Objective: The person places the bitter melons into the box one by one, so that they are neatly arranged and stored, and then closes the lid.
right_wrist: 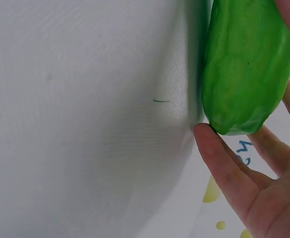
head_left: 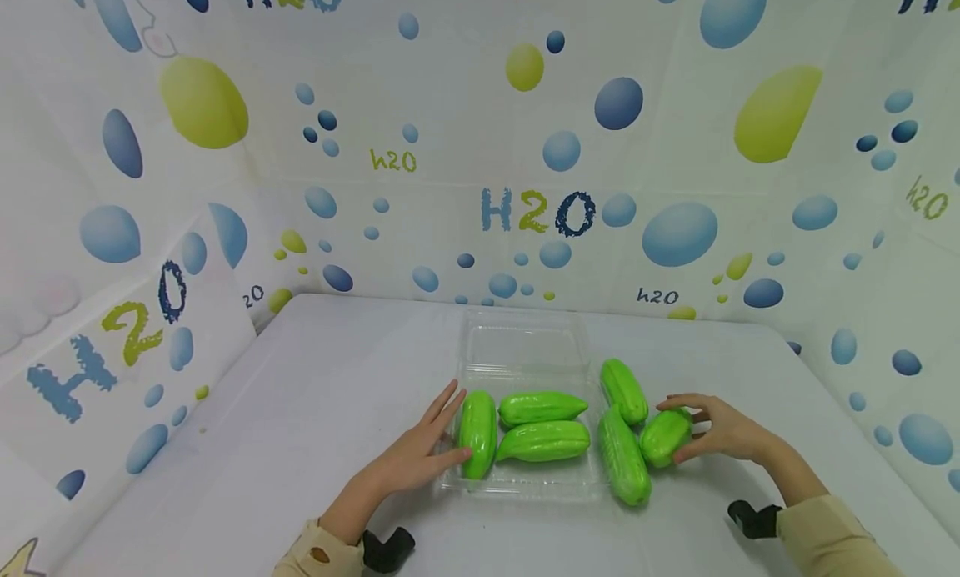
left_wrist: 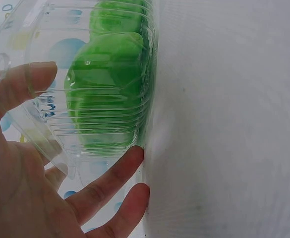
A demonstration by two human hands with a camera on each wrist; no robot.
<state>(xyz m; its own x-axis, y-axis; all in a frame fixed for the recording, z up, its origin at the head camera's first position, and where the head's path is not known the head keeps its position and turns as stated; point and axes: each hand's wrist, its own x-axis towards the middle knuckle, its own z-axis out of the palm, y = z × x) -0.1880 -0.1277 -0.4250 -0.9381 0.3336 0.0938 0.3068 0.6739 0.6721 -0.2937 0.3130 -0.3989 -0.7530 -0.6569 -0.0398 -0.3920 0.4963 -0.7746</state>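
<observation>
A clear plastic clamshell container (head_left: 540, 487) lies with its lid (head_left: 525, 343) folded back behind it. Inside, one green toy cucumber (head_left: 477, 435) lies lengthwise at the left, beside two more lying crosswise, an upper cucumber (head_left: 543, 408) and a lower cucumber (head_left: 546, 441). My left hand (head_left: 408, 460) touches the container's left side, thumb over the rim and fingers spread outside. To the right, my right hand (head_left: 723, 431) grips a cucumber (head_left: 666, 437) between thumb and fingers, low at the table. Part of that grasp is hidden in the right wrist view.
Two other cucumbers, a far one (head_left: 623, 391) and a near one (head_left: 624, 460), lie between the container and my right hand. The white tabletop (head_left: 315, 377) meets a printed backdrop (head_left: 450, 227) at the rear and sides.
</observation>
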